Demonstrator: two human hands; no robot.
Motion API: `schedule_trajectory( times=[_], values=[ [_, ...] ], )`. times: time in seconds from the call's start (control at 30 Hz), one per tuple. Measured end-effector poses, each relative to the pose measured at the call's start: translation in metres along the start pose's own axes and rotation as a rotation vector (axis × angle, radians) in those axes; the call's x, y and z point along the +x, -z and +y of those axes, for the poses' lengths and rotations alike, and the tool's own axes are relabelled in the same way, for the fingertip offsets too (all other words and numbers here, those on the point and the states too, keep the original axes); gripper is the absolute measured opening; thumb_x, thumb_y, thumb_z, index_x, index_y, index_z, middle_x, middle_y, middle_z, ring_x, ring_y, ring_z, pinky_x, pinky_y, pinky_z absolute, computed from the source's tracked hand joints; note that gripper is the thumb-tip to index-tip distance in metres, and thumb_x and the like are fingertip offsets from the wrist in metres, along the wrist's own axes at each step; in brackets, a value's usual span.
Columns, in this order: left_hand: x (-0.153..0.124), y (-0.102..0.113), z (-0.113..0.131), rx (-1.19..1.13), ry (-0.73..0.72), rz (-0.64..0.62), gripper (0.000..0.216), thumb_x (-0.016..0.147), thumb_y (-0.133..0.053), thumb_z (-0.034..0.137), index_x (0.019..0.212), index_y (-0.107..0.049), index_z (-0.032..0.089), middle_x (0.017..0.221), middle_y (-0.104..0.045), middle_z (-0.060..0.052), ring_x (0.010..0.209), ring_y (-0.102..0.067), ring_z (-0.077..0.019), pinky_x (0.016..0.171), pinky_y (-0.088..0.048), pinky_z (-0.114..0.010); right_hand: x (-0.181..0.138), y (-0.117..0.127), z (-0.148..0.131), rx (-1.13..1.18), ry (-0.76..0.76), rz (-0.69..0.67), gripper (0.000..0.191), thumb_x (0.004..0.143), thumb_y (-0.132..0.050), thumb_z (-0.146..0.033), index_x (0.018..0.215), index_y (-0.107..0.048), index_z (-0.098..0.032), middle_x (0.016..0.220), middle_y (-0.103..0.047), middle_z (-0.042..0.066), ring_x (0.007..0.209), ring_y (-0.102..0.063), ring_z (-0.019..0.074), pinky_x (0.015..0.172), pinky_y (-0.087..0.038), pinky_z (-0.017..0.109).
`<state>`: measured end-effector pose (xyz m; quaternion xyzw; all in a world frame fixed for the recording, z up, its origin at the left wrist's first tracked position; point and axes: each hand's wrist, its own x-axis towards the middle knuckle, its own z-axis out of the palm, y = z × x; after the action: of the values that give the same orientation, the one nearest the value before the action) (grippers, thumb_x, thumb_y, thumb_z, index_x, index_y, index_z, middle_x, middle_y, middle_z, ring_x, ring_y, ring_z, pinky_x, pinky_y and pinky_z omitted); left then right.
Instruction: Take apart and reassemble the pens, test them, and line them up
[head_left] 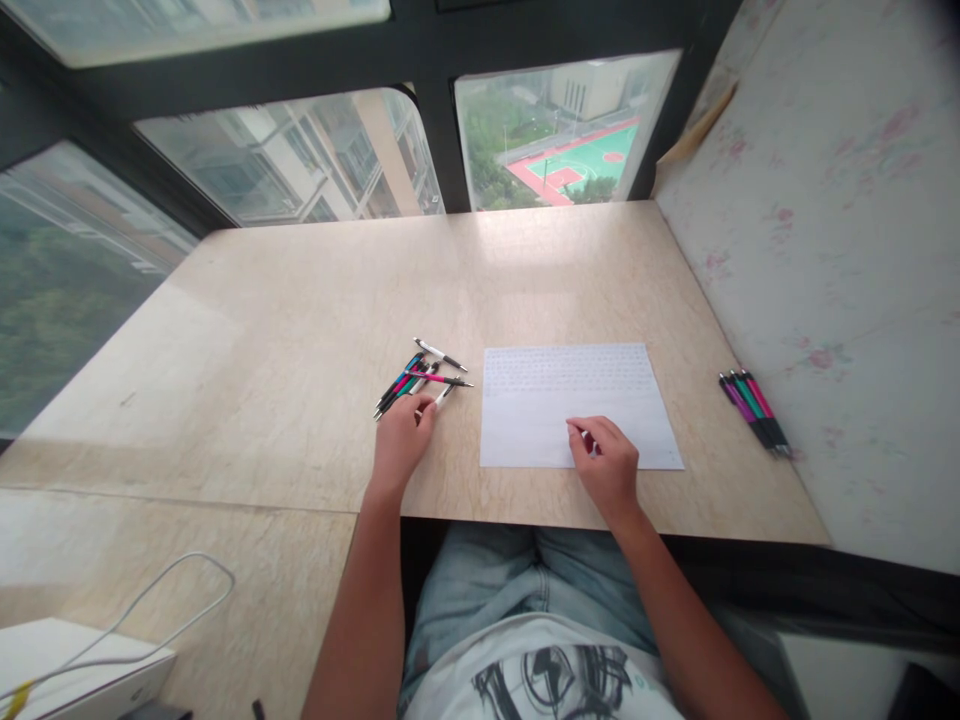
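Observation:
My left hand (403, 440) rests on the beige desk (285, 340) with its fingertips on a white pen (442, 396) at the near edge of a loose pile of coloured pens (420, 378). My right hand (606, 462) lies on the lower part of a white sheet of paper (570, 400); its fingers are curled around what looks like a pen, mostly hidden. Handwritten lines fill the sheet's top part.
A second bunch of pens (754, 412) lies at the desk's right edge beside a flowered wall (840, 250). Windows (300, 160) run behind the desk. A white device (75, 670) with a cable (187, 600) sits at the lower left.

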<state>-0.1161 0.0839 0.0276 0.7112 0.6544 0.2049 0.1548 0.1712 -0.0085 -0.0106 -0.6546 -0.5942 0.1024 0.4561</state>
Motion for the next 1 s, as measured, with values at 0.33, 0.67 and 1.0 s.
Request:
schedule_trajectory(
  times=[0.33,0.67,1.0],
  values=[
    [-0.018,0.014,0.003,-0.058,0.122,0.067,0.032,0.089,-0.049,0.034,0.1,-0.073,0.017,0.096,-0.075,-0.011,0.077,-0.067,-0.0237,0.077,-0.051,-0.037,0.0,0.0,0.001,0.014,-0.007,-0.015,0.018,0.092,-0.054,-0.021,0.093,-0.072,-0.019,0.083,-0.07,0.004,0.061,-0.055,0.0146,0.065,-0.049,0.03],
    [-0.036,-0.024,0.043,-0.998,0.328,-0.096,0.041,0.086,-0.064,0.047,0.111,-0.07,0.015,0.067,-0.059,0.001,0.06,-0.056,-0.0116,0.057,-0.044,-0.023,-0.001,-0.002,-0.008,0.037,0.042,-0.004,0.019,0.094,-0.052,-0.021,0.095,-0.071,-0.02,0.085,-0.069,0.005,0.058,-0.054,0.0137,0.064,-0.05,0.03],
    [-0.057,-0.053,0.108,-1.647,0.498,-0.436,0.037,0.075,-0.082,0.028,0.11,-0.073,0.017,0.09,-0.068,-0.004,0.073,-0.065,-0.0087,0.07,-0.052,-0.021,0.003,0.0,-0.036,0.312,-0.168,-0.124,0.019,0.094,-0.055,-0.028,0.102,-0.071,-0.021,0.095,-0.073,0.006,0.077,-0.065,0.0169,0.064,-0.051,0.028]
  ],
)
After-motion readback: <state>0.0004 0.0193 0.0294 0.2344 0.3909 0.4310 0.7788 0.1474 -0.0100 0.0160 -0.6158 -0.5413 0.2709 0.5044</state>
